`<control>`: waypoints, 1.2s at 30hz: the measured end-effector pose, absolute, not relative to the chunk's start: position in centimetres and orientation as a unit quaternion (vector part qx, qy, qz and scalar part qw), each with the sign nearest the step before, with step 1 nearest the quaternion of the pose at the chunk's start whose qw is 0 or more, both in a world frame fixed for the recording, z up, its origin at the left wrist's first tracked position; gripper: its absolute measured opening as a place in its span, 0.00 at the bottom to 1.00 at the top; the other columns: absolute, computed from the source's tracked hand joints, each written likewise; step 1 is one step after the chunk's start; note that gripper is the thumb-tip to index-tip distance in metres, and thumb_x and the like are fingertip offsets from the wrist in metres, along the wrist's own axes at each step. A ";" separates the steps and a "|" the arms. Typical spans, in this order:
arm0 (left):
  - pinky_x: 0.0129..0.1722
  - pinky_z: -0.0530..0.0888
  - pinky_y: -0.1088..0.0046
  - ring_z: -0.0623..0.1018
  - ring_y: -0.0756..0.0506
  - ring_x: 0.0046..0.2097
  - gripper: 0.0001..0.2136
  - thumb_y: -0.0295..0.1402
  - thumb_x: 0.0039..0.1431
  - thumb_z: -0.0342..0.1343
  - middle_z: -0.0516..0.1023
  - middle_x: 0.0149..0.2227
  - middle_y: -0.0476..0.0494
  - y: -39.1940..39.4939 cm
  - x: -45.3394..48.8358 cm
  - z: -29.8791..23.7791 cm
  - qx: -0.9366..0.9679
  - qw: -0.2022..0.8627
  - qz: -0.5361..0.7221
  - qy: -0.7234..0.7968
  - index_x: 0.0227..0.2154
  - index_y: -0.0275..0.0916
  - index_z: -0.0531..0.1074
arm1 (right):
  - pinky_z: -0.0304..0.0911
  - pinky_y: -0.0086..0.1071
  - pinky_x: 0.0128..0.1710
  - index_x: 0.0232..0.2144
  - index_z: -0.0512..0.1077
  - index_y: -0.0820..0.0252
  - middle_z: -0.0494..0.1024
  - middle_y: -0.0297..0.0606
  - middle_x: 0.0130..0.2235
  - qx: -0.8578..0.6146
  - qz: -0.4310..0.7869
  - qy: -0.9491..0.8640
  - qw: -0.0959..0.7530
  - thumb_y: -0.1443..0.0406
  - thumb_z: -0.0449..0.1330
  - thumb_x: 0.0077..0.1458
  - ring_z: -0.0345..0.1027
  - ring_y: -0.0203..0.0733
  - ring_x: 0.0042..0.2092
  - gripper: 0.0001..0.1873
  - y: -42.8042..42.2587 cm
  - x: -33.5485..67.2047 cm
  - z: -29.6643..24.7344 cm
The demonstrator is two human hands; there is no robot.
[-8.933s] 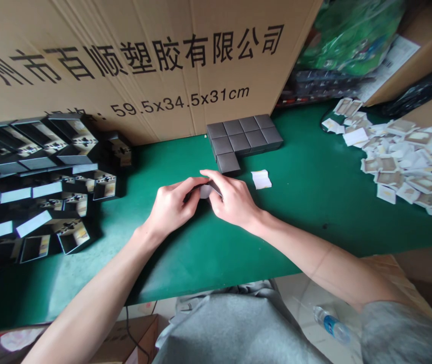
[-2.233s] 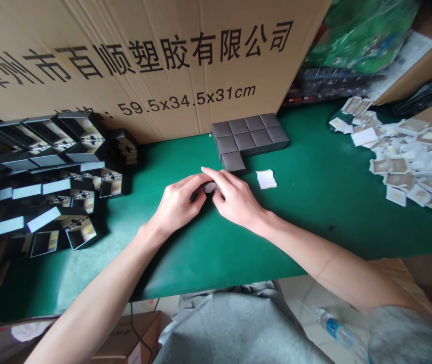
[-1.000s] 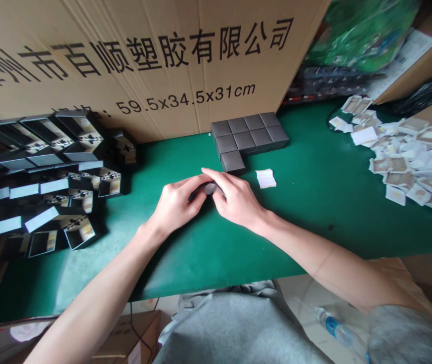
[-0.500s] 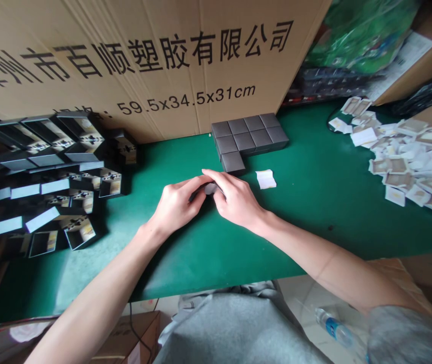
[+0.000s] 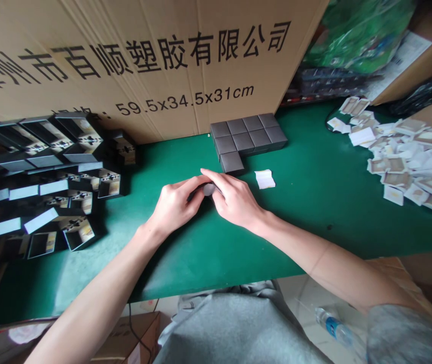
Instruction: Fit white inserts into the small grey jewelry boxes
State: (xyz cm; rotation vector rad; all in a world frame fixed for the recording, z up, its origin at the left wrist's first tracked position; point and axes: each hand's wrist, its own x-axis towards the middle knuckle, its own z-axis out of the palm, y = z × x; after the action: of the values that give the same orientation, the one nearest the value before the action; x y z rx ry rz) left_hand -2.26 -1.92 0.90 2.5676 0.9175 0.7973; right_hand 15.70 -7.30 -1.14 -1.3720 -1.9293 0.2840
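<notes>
Between both hands is a small dark grey box (image 5: 209, 190), mostly covered by my fingers. My left hand (image 5: 177, 203) is closed around its left side, and my right hand (image 5: 238, 200) grips the other side, with the fingertips of both nearly meeting on top. Just beyond my hands, a block of closed dark boxes (image 5: 252, 132) stands in neat rows, one box jutting toward me. A creased white paper piece (image 5: 265, 179) lies to the right of my right hand.
Several open black boxes (image 5: 81, 232) with pale interiors are stacked at the left of the green table (image 5: 307, 202). A heap of white paper inserts (image 5: 400, 163) spreads over the right side. Behind stands a large cardboard carton (image 5: 155, 20). A plastic bottle (image 5: 335, 326) lies below the table.
Almost nothing differs. Both hands keep the same hold on the box, and the whole view has shifted very slightly.
</notes>
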 end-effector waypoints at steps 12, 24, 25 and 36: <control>0.30 0.70 0.79 0.79 0.51 0.28 0.15 0.26 0.62 0.51 0.83 0.34 0.48 -1.9 -2.3 0.8 0.892 0.143 0.276 0.328 0.49 0.38 0.76 | 0.71 0.40 0.58 0.66 0.59 0.61 0.75 0.44 0.59 -0.522 0.098 -0.768 0.357 0.73 0.46 0.63 0.72 0.44 0.57 0.29 -7.3 15.8 -1.1; 0.31 0.71 0.80 0.79 0.52 0.28 0.15 0.25 0.62 0.50 0.84 0.34 0.48 -2.0 -2.1 0.8 0.892 0.144 0.286 0.320 0.48 0.38 0.76 | 0.70 0.39 0.59 0.64 0.61 0.63 0.73 0.46 0.60 -0.523 0.109 -0.762 0.365 0.75 0.45 0.61 0.71 0.43 0.59 0.29 -7.4 15.7 -0.9; 0.31 0.72 0.80 0.79 0.52 0.28 0.15 0.25 0.62 0.50 0.84 0.34 0.48 -2.0 -2.0 0.8 0.891 0.144 0.288 0.321 0.48 0.38 0.76 | 0.71 0.39 0.59 0.64 0.61 0.62 0.73 0.45 0.60 -0.524 0.108 -0.761 0.368 0.75 0.45 0.61 0.71 0.43 0.59 0.29 -7.4 15.7 -0.9; 0.32 0.73 0.81 0.81 0.52 0.30 0.14 0.27 0.62 0.53 0.84 0.35 0.49 -2.2 -2.1 0.7 0.878 0.123 0.311 0.343 0.48 0.40 0.77 | 0.66 0.39 0.64 0.65 0.59 0.58 0.68 0.44 0.63 -0.504 0.116 -0.749 0.414 0.76 0.45 0.60 0.64 0.42 0.64 0.32 -7.5 15.4 -1.0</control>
State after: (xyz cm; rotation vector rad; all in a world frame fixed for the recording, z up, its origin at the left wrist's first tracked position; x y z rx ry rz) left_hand -2.14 -2.18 0.73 2.5602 0.9994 0.9075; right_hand 15.45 -7.48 -1.00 -1.2678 -1.8814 0.2909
